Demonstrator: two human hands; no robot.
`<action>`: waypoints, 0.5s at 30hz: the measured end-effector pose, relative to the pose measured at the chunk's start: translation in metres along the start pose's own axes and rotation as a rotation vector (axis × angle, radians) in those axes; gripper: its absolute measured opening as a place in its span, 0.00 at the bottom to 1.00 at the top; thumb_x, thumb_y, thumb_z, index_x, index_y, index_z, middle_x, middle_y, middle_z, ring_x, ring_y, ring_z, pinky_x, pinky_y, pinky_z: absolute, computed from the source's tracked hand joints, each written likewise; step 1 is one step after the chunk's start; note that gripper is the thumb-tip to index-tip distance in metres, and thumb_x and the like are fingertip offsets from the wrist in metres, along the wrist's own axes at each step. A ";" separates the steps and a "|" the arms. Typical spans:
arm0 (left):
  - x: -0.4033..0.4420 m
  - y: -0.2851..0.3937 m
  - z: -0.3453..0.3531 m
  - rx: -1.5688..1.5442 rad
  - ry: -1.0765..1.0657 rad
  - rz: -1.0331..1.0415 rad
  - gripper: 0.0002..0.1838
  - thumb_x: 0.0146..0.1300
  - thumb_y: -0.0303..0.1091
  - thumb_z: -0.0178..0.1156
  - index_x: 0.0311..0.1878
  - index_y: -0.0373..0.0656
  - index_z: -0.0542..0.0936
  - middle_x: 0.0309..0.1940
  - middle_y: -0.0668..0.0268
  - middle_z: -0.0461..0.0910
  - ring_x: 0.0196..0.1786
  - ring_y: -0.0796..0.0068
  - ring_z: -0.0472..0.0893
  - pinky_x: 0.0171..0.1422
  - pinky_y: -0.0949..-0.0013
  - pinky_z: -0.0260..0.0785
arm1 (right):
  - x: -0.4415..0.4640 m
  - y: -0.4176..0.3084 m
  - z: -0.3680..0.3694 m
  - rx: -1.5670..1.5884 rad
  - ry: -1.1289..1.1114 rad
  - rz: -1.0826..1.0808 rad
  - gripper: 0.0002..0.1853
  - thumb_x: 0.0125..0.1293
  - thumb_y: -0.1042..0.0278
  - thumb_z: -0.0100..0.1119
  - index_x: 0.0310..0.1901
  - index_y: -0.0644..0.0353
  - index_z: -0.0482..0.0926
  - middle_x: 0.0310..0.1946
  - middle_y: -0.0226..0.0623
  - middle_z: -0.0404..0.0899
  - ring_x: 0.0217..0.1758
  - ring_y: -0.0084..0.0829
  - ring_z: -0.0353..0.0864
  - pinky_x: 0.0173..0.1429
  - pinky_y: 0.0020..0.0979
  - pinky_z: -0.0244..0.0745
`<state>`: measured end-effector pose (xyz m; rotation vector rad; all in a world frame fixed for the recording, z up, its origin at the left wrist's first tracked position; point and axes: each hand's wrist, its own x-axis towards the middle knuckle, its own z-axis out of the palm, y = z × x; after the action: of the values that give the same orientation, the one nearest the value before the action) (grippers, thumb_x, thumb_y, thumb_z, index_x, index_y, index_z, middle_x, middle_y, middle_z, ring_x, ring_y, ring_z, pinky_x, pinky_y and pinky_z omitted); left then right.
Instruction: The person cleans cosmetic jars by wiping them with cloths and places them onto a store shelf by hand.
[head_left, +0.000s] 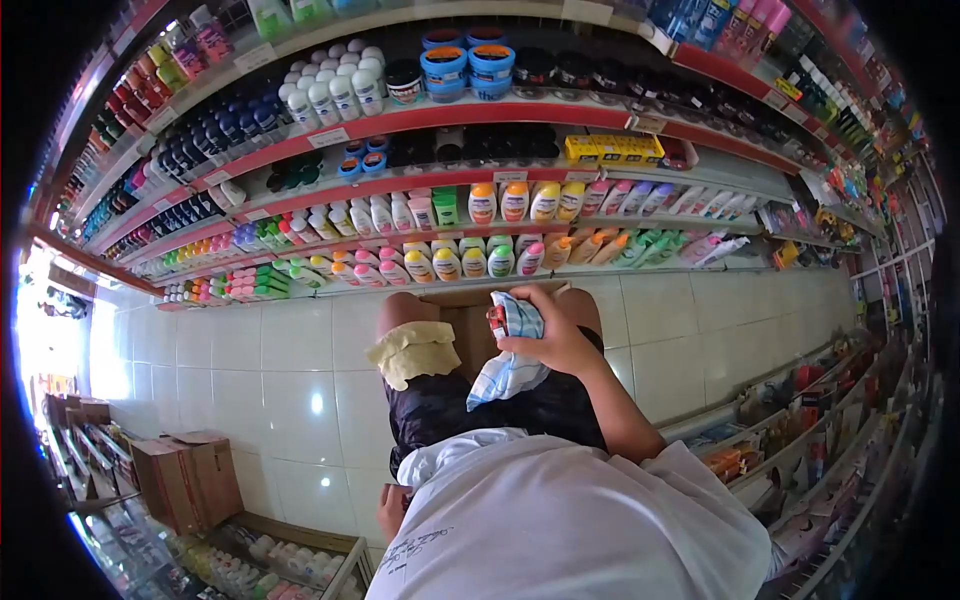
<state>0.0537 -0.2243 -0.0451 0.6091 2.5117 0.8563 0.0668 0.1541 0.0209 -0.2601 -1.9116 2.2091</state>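
Note:
My right hand (560, 340) is closed around a blue-and-white checked cloth (508, 378) and a small red item (496, 318) whose kind I cannot make out. The cloth's loose end hangs over my right thigh. Down by my left hip, my left hand (391, 508) has its fingers curled; my shirt partly hides it, and what it holds, if anything, does not show. A pale yellow cloth (415, 352) lies draped over my left knee. Between my knees, an open cardboard box (456, 302) is partly covered by my right hand and the checked cloth.
Shelves ahead carry lotion bottles (483, 203), white roll-on bottles (340, 95), blue tubs (467, 70) and yellow boxes (613, 150). A closed cardboard box (187, 480) stands on the tiled floor (290, 345) at left. More stocked racks (800, 420) run along the right.

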 end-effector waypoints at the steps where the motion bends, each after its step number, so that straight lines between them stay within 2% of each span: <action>1: -0.004 0.004 -0.009 -0.063 0.006 -0.005 0.06 0.48 0.18 0.58 0.30 0.39 0.79 0.23 0.60 0.76 0.27 0.67 0.78 0.26 0.71 0.69 | 0.004 -0.007 0.004 -0.111 -0.002 -0.014 0.28 0.55 0.70 0.69 0.55 0.61 0.66 0.43 0.29 0.76 0.45 0.17 0.74 0.51 0.24 0.71; 2: -0.012 0.018 -0.022 -0.130 0.013 -0.017 0.06 0.48 0.18 0.58 0.30 0.39 0.79 0.23 0.61 0.76 0.27 0.67 0.78 0.27 0.71 0.69 | 0.008 -0.009 0.008 -0.120 -0.017 -0.013 0.28 0.55 0.70 0.69 0.55 0.61 0.66 0.43 0.29 0.76 0.45 0.17 0.74 0.51 0.24 0.71; 3: -0.005 0.028 -0.036 -0.069 -0.118 -0.018 0.07 0.48 0.19 0.59 0.31 0.41 0.79 0.25 0.62 0.77 0.27 0.70 0.78 0.27 0.70 0.69 | 0.011 -0.010 0.012 -0.050 -0.023 -0.004 0.27 0.55 0.69 0.70 0.54 0.61 0.66 0.43 0.30 0.76 0.45 0.17 0.74 0.51 0.24 0.71; 4: 0.004 0.038 -0.046 -0.075 -0.099 -0.025 0.07 0.48 0.19 0.59 0.31 0.41 0.79 0.25 0.62 0.77 0.27 0.70 0.78 0.27 0.70 0.69 | 0.016 -0.010 0.016 0.024 -0.027 -0.002 0.27 0.55 0.68 0.70 0.54 0.62 0.67 0.43 0.30 0.76 0.45 0.18 0.74 0.51 0.23 0.71; 6: 0.038 0.049 -0.065 -0.326 -0.397 0.215 0.02 0.56 0.23 0.58 0.29 0.38 0.78 0.25 0.63 0.78 0.28 0.72 0.78 0.30 0.70 0.70 | 0.025 0.005 0.018 -0.035 0.000 -0.105 0.24 0.57 0.69 0.68 0.53 0.62 0.69 0.42 0.30 0.77 0.43 0.18 0.75 0.49 0.24 0.72; 8: 0.083 0.045 -0.065 -0.987 -0.371 0.087 0.08 0.65 0.30 0.53 0.33 0.37 0.77 0.28 0.66 0.78 0.29 0.75 0.77 0.34 0.71 0.70 | 0.026 0.013 0.022 0.091 0.030 -0.099 0.21 0.61 0.69 0.63 0.53 0.63 0.69 0.42 0.31 0.77 0.42 0.19 0.76 0.48 0.24 0.73; 9: 0.103 0.085 -0.074 -0.807 -0.062 0.224 0.13 0.71 0.35 0.45 0.43 0.35 0.74 0.31 0.66 0.77 0.32 0.76 0.76 0.39 0.71 0.70 | 0.027 0.007 0.029 0.170 0.040 -0.125 0.19 0.64 0.68 0.58 0.55 0.63 0.68 0.43 0.33 0.78 0.42 0.21 0.76 0.47 0.25 0.73; 10: 0.127 0.107 -0.069 -0.894 -0.003 0.272 0.14 0.71 0.33 0.43 0.53 0.36 0.69 0.39 0.62 0.77 0.43 0.74 0.76 0.49 0.69 0.69 | 0.029 0.004 0.036 0.174 0.024 -0.109 0.19 0.64 0.68 0.58 0.55 0.63 0.68 0.43 0.33 0.78 0.42 0.21 0.76 0.47 0.25 0.73; 11: 0.146 0.124 -0.055 -0.753 0.051 0.332 0.20 0.71 0.41 0.41 0.59 0.38 0.65 0.50 0.58 0.72 0.53 0.70 0.74 0.56 0.64 0.67 | 0.029 0.001 0.043 0.200 0.072 -0.093 0.19 0.65 0.67 0.57 0.56 0.63 0.68 0.43 0.35 0.78 0.41 0.21 0.77 0.46 0.25 0.73; 12: 0.159 0.143 -0.045 -0.796 -0.061 0.418 0.26 0.72 0.46 0.41 0.66 0.40 0.58 0.58 0.59 0.66 0.59 0.69 0.69 0.61 0.65 0.63 | 0.029 0.002 0.048 0.222 0.117 -0.080 0.20 0.66 0.65 0.55 0.56 0.63 0.68 0.44 0.37 0.78 0.41 0.22 0.78 0.46 0.25 0.74; 13: 0.170 0.155 -0.022 -0.930 -0.123 0.575 0.25 0.71 0.40 0.43 0.68 0.41 0.56 0.61 0.58 0.60 0.60 0.67 0.65 0.66 0.65 0.57 | 0.027 0.006 0.052 0.060 0.177 -0.149 0.21 0.67 0.62 0.55 0.57 0.64 0.69 0.46 0.39 0.78 0.44 0.25 0.78 0.49 0.26 0.73; 14: 0.170 0.170 -0.008 -0.981 -0.188 0.560 0.27 0.71 0.41 0.41 0.69 0.40 0.52 0.60 0.57 0.59 0.62 0.68 0.63 0.66 0.66 0.56 | 0.025 0.006 0.059 0.061 0.162 -0.157 0.21 0.67 0.62 0.55 0.57 0.64 0.69 0.46 0.39 0.78 0.44 0.25 0.78 0.49 0.26 0.73; 15: 0.169 0.189 0.011 -0.830 0.097 0.620 0.26 0.73 0.40 0.38 0.69 0.39 0.52 0.58 0.58 0.61 0.60 0.70 0.63 0.65 0.69 0.55 | 0.021 0.004 0.066 -0.114 0.280 -0.274 0.21 0.67 0.61 0.54 0.57 0.64 0.69 0.48 0.42 0.77 0.46 0.28 0.77 0.52 0.28 0.71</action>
<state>-0.0281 0.0042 0.0290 1.0446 1.7564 2.0187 0.0288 0.0958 0.0262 -0.2893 -1.8006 1.7892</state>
